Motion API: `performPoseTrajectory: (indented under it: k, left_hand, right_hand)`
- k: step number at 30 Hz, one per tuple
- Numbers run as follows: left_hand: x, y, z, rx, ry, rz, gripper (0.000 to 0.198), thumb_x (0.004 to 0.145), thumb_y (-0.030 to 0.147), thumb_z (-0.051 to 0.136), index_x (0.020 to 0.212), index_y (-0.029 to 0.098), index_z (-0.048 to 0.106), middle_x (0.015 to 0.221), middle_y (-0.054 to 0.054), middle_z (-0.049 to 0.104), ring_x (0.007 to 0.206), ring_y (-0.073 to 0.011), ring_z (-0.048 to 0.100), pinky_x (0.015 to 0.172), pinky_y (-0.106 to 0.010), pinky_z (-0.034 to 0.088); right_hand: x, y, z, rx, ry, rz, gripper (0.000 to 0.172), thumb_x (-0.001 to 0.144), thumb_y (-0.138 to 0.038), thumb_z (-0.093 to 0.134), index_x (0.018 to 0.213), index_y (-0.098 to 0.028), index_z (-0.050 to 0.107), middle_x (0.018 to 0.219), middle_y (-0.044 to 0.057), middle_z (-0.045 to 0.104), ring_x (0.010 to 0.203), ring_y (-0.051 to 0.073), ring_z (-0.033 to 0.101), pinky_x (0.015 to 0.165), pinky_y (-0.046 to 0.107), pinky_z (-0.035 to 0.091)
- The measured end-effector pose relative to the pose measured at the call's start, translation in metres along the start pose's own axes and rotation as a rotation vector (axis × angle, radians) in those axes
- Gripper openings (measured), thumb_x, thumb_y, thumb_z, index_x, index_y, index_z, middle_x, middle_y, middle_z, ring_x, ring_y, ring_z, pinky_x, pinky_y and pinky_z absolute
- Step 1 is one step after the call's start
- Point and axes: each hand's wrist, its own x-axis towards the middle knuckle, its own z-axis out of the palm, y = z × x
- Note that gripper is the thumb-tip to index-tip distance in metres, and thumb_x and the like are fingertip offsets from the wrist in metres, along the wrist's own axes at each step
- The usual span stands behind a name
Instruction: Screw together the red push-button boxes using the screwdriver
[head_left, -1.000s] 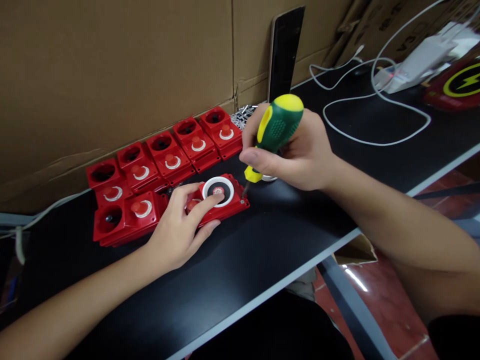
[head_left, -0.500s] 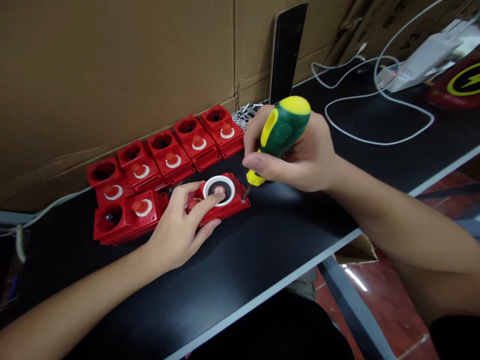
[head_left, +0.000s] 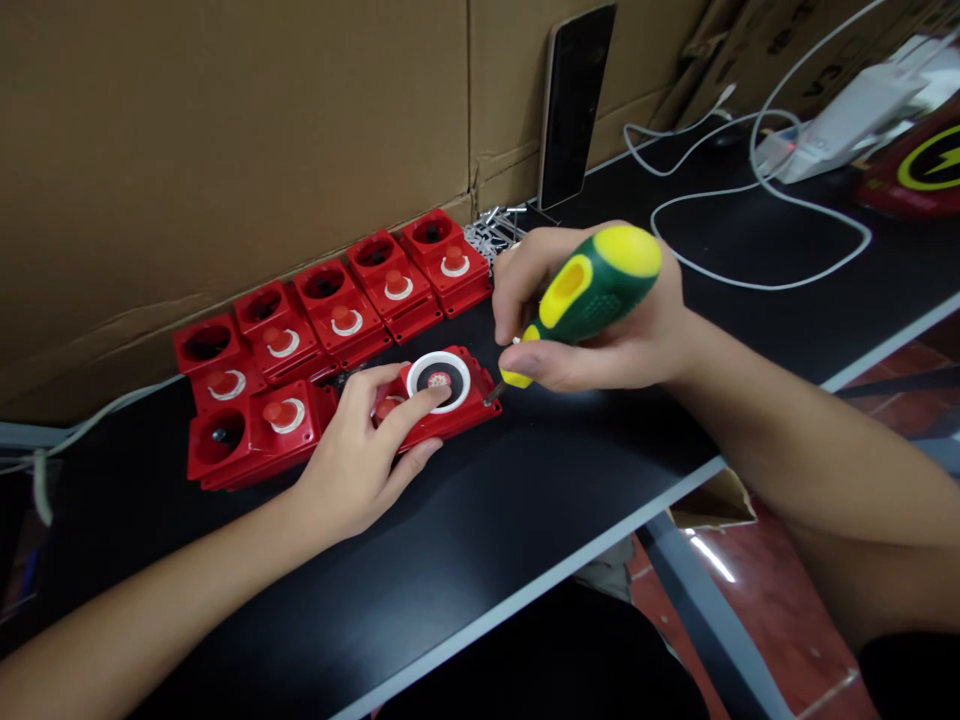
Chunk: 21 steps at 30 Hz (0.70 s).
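Observation:
My right hand (head_left: 637, 345) is closed around a green and yellow screwdriver (head_left: 604, 285), which leans to the right. The screwdriver's tip meets the right corner of a red plastic housing (head_left: 469, 408), where a small screw seems to sit; the contact is too small to see well. My left hand (head_left: 358, 450) grips that housing from the left, index finger on the dark centre of its white ring (head_left: 465, 372) and thumb along the near side. Part of the housing's red knob shows between the fingers. Just left of this hand lies another red housing (head_left: 255, 450) with an open round hole.
Several red housings (head_left: 345, 345) stand in a row along the cardboard (head_left: 300, 130). A pile of screws (head_left: 491, 235) lies at the row's right end. A phone (head_left: 576, 105) leans upright behind, with a white cable (head_left: 757, 285) and power strip (head_left: 832, 125) to the right.
My right hand has shifted a little right and down, tilting the screwdriver's handle further right while its tip stays at the housing's corner. My left hand and the housing look unmoved.

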Motion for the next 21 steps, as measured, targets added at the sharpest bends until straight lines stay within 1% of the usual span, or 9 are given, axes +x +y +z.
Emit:
performPoseTrajectory:
  k: [2, 6, 10, 11, 13, 15, 16, 18, 21]
  left_hand:
    - [-0.0003, 0.0, 0.0003, 0.004, 0.005, 0.001, 0.064, 0.113, 0.022, 0.068, 0.173, 0.033, 0.047, 0.157, -0.017, 0.052, 0.14, -0.0356, 0.064, 0.111, -0.055, 0.067]
    - [-0.0004, 0.0002, 0.0001, 0.021, 0.0, 0.009, 0.061, 0.114, 0.023, 0.067, 0.171, 0.031, 0.049, 0.157, -0.018, 0.051, 0.142, -0.0359, 0.062, 0.113, -0.056, 0.067]
    - [0.0007, 0.0, -0.0004, 0.038, -0.002, 0.021, 0.056, 0.115, 0.024, 0.066, 0.169, 0.027, 0.051, 0.157, -0.019, 0.05, 0.142, -0.0357, 0.062, 0.114, -0.055, 0.066]
    - [0.0011, 0.0, -0.0003, 0.039, -0.001, 0.023, 0.055, 0.115, 0.024, 0.066, 0.169, 0.027, 0.051, 0.156, -0.019, 0.051, 0.142, -0.0356, 0.061, 0.114, -0.055, 0.066]
    - [0.0016, 0.0001, 0.0002, 0.04, 0.001, 0.023, 0.054, 0.115, 0.025, 0.065, 0.167, 0.026, 0.052, 0.156, -0.019, 0.051, 0.141, -0.0355, 0.062, 0.114, -0.054, 0.066]
    - [0.0017, 0.0002, 0.0009, 0.043, 0.001, 0.023, 0.052, 0.116, 0.027, 0.065, 0.167, 0.025, 0.053, 0.155, -0.019, 0.051, 0.14, -0.0355, 0.062, 0.113, -0.054, 0.066]
    - [0.0016, 0.0001, 0.0012, 0.045, 0.001, 0.025, 0.052, 0.116, 0.027, 0.065, 0.166, 0.024, 0.053, 0.155, -0.019, 0.051, 0.14, -0.0356, 0.062, 0.112, -0.054, 0.066]
    - [0.0012, -0.0001, 0.0016, 0.045, -0.003, 0.027, 0.052, 0.116, 0.027, 0.065, 0.166, 0.024, 0.053, 0.156, -0.019, 0.05, 0.14, -0.036, 0.062, 0.112, -0.055, 0.066]
    - [0.0004, -0.0006, 0.0013, 0.037, -0.001, 0.029, 0.053, 0.116, 0.026, 0.065, 0.167, 0.025, 0.053, 0.156, -0.02, 0.05, 0.141, -0.0369, 0.061, 0.113, -0.056, 0.065]
  right_hand:
    - [0.0003, 0.0004, -0.0015, 0.017, -0.029, -0.003, 0.031, 0.109, -0.048, 0.083, 0.102, -0.018, 0.076, 0.098, 0.0, 0.078, 0.077, 0.011, 0.067, 0.073, 0.028, 0.056]
    - [0.0029, 0.0047, -0.0021, 0.0, -0.094, -0.004, 0.029, 0.11, -0.048, 0.083, 0.104, -0.02, 0.076, 0.098, 0.001, 0.076, 0.086, 0.016, 0.07, 0.079, 0.033, 0.059]
    - [0.0049, 0.0052, -0.0025, 0.025, -0.119, 0.028, 0.027, 0.107, -0.044, 0.087, 0.103, -0.019, 0.077, 0.101, 0.004, 0.074, 0.084, 0.018, 0.065, 0.07, 0.033, 0.056]
    - [0.0053, 0.0045, -0.0023, 0.045, -0.117, 0.029, 0.027, 0.104, -0.043, 0.091, 0.102, -0.019, 0.079, 0.101, 0.004, 0.074, 0.086, 0.018, 0.066, 0.072, 0.034, 0.057]
    - [0.0059, 0.0029, -0.0012, 0.086, -0.114, 0.039, 0.027, 0.098, -0.042, 0.097, 0.099, -0.02, 0.081, 0.099, 0.003, 0.075, 0.091, 0.02, 0.069, 0.082, 0.036, 0.061]
    - [0.0063, 0.0022, 0.0009, 0.146, -0.108, 0.096, 0.028, 0.095, -0.044, 0.099, 0.097, -0.022, 0.082, 0.1, 0.003, 0.078, 0.096, 0.021, 0.071, 0.09, 0.038, 0.062]
    - [0.0065, 0.0025, 0.0021, 0.185, -0.102, 0.132, 0.03, 0.093, -0.046, 0.101, 0.096, -0.022, 0.082, 0.102, 0.004, 0.079, 0.097, 0.022, 0.071, 0.091, 0.038, 0.063]
    - [0.0067, 0.0039, 0.0043, 0.255, -0.088, 0.2, 0.034, 0.089, -0.049, 0.103, 0.097, -0.023, 0.084, 0.105, 0.005, 0.079, 0.098, 0.022, 0.072, 0.088, 0.036, 0.063]
    - [0.0067, 0.0067, 0.006, 0.324, -0.083, 0.236, 0.035, 0.085, -0.049, 0.106, 0.1, -0.023, 0.087, 0.106, 0.005, 0.08, 0.099, 0.022, 0.072, 0.088, 0.035, 0.064]
